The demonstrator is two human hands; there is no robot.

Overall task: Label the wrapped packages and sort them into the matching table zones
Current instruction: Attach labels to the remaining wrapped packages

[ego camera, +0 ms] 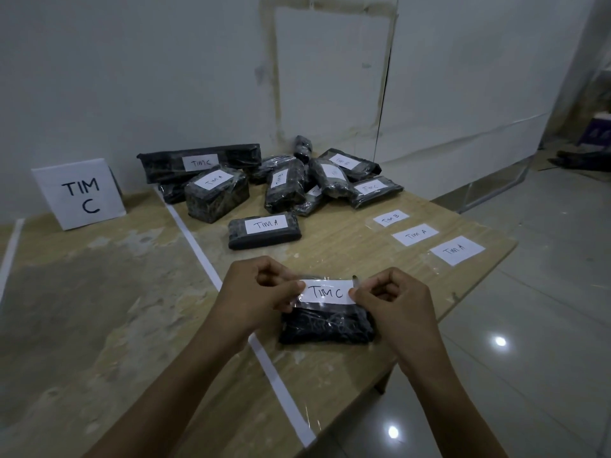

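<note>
While both hands hold the "TIM C" label [327, 291] stretched by its ends over the black wrapped package [327, 327], the step in hand looks like labelling, not sorting. The left hand [261, 292] pinches the label's left end and the right hand [393, 300] pinches its right end, the fingers [356, 295] of each curled in narrow on the clear tape that backs the paper slip. The package lies flat near the front edge of the worktop [347, 259], just to the right of the white tape line [198, 239]. I cannot tell whether the tape already touches the wrap or hangs just above it.

The next move, as I judge it, calls for lowering the label squarely onto the package's top face and smoothing the tape down from the middle outward, so that no crease lifts the ends. After that the package belongs across the white line, on the side where the "TIM C" sign [79, 193] stands against the wall.

Farther back, the pile of packages [291, 180] already carries labels but is not yet sorted. Three spare labels [415, 234] lie in a row on the worktop's right side.
</note>
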